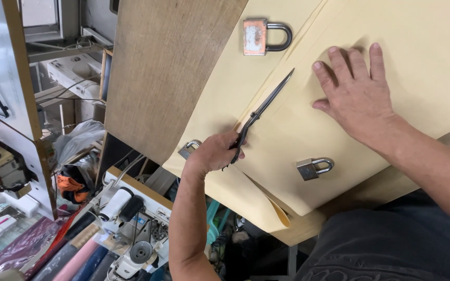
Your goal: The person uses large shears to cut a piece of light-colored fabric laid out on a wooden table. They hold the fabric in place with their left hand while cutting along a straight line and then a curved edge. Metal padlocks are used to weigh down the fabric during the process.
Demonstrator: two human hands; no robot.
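1. Leftmost, fabric rolls (74, 250) in red, pink and blue lie below the table edge beside a sewing machine (136, 244); no container with visible contents can be made out there.
2. Wooden table (157, 67): carries a large sheet of yellow paper (428, 31), weighted by padlocks.
3. Small padlock (189, 149): partly hidden behind the left hand, just beside its knuckles.
4. Left hand (214, 152): fingers curled through the handles of the scissors (261, 112), gripping them; whether the blades are parted cannot be told, perhaps nearly shut.
5. Scissors: long axis runs diagonally from the left hand up and rightward, tip pointing toward the rusty padlock (265, 36) and lying on the paper.
6. Silver padlock (313, 168): rests on the paper below the blades.
7. Right hand (352, 88): flat on the paper, fingers spread slightly, pressing it down, right of the scissor tip and apart from it.
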